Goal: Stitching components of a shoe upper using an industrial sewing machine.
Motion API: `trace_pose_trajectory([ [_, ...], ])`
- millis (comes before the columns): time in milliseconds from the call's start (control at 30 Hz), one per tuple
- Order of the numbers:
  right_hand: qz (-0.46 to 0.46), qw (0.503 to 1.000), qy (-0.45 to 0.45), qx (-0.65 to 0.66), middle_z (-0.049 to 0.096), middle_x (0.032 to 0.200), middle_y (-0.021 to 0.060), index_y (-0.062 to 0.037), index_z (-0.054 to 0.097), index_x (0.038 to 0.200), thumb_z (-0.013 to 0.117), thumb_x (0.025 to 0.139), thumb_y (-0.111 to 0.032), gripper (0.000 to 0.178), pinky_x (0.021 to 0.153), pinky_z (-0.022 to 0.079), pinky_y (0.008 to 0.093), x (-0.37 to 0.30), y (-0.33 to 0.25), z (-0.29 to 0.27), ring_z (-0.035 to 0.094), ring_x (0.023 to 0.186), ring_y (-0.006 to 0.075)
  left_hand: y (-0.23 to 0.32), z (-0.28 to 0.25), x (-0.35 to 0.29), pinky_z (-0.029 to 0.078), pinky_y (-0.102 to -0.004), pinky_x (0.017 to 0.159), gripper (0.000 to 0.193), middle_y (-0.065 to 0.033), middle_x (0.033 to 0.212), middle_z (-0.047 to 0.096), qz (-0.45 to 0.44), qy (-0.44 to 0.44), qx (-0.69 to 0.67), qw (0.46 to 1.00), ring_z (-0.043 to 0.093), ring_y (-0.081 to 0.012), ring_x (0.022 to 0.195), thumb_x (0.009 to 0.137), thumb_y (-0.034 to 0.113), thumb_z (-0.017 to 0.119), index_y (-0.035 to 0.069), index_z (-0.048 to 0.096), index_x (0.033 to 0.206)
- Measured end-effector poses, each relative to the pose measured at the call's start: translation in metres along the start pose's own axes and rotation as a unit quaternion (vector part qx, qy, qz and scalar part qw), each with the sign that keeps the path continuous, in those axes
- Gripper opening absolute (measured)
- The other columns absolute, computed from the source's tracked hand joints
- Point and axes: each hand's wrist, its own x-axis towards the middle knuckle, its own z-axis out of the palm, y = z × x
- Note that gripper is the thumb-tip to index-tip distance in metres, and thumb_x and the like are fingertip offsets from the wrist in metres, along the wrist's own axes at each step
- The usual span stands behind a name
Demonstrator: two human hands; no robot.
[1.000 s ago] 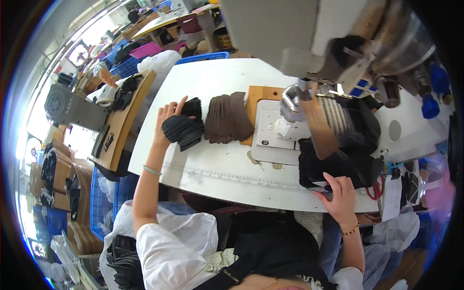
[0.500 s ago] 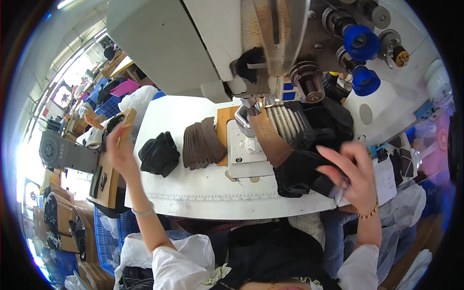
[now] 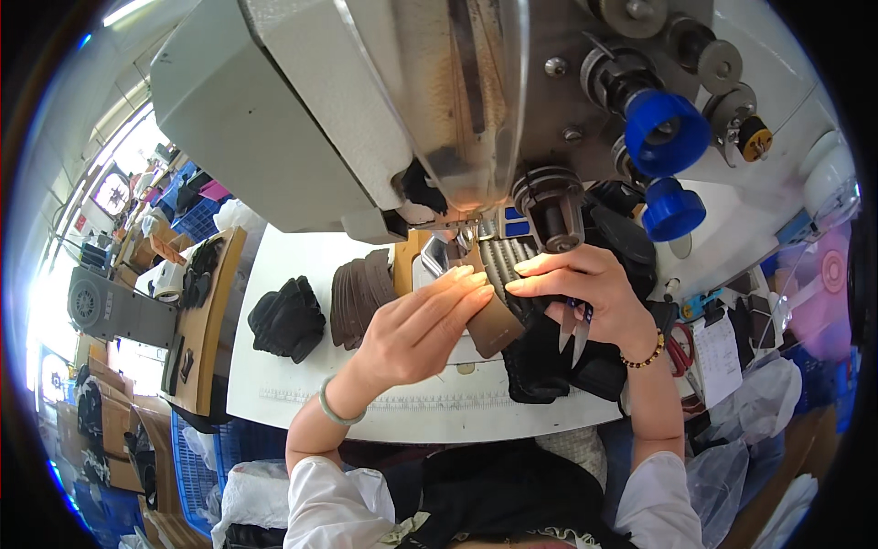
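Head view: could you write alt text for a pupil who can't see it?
At a sewing machine, a person's left hand touches a brown strip, and the right hand, holding snips, is at the ribbed piece beside it. To the left on the white table lie a black pile and a brown stack.

Leather-like matt pieces among shiny metal and glossy plastic.
The brown strip [image 3: 495,333] is smooth with a faint sheen, the ribbed band [image 3: 497,260] ridged like cloth; the snips [image 3: 579,344] have shiny metal blades. The black stack [image 3: 286,320] looks wrinkled and matt. The machine casing [image 3: 247,110] is smooth and matt, its blue knobs [image 3: 692,142] glossy plastic. The surface [image 3: 251,380] is smooth, the sheet [image 3: 718,361] paper, the bag [image 3: 761,392] thin glossy plastic.
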Motion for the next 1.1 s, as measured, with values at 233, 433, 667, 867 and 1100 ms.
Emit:
trace_pose_trajectory([
  [233,-0.035,0.999,0.016,-0.038,0.063,0.097,0.0019,-0.0126,0.069,0.107,0.062,0.052,0.004,0.058,0.062,0.049,0.0292,-0.005,0.008,0.008,0.056,0.072,0.0188,0.013,-0.003,0.005,0.056,-0.0389,0.089,0.039,-0.0195,0.102,0.063,0.016,-0.062,0.072,0.995,0.064,-0.0328,0.099,0.066,0.001,0.061,-0.013,0.062,0.102],
  [433,-0.027,0.999,0.038,-0.018,0.066,0.099,0.0028,-0.011,0.07,0.106,0.061,0.056,0.005,0.054,0.06,0.045,0.0281,-0.005,0.003,0.01,0.053,0.066,0.0175,0.01,0.0,0.005,0.056,-0.0376,0.088,0.04,-0.018,0.098,0.063,0.055,-0.025,0.093,0.994,0.064,-0.0313,0.095,0.063,0.002,0.061,-0.013,0.063,0.1],
  [667,-0.02,0.998,0.033,-0.039,0.065,0.098,0.0028,-0.0099,0.07,0.106,0.062,0.056,0.003,0.052,0.059,0.043,0.0271,-0.009,0.005,0.013,0.052,0.065,0.0158,0.007,0.003,0.004,0.056,-0.036,0.087,0.038,-0.0154,0.098,0.064,0.04,-0.007,0.086,0.995,0.065,-0.029,0.096,0.065,0.002,0.062,-0.01,0.064,0.102],
  [867,-0.006,0.995,0.036,-0.096,0.061,0.093,0.0011,-0.01,0.069,0.107,0.066,0.058,0.002,0.051,0.063,0.048,0.0282,-0.002,0.001,0.017,0.055,0.07,0.017,-0.004,0.001,0.005,0.057,-0.0315,0.081,0.043,-0.01,0.099,0.063,-0.026,-0.009,0.046,0.999,0.064,-0.0244,0.092,0.06,0.004,0.064,-0.004,0.066,0.103],
  [1100,0.001,0.992,-0.002,-0.129,0.054,0.085,-0.0011,-0.0108,0.068,0.105,0.068,0.058,-0.001,0.049,0.067,0.051,0.0291,-0.001,-0.001,0.011,0.056,0.074,0.0166,-0.006,0.008,-0.001,0.057,-0.0307,0.078,0.041,-0.0089,0.097,0.063,0.025,0.024,0.087,0.996,0.065,-0.0226,0.091,0.06,0.003,0.064,-0.003,0.068,0.101],
])
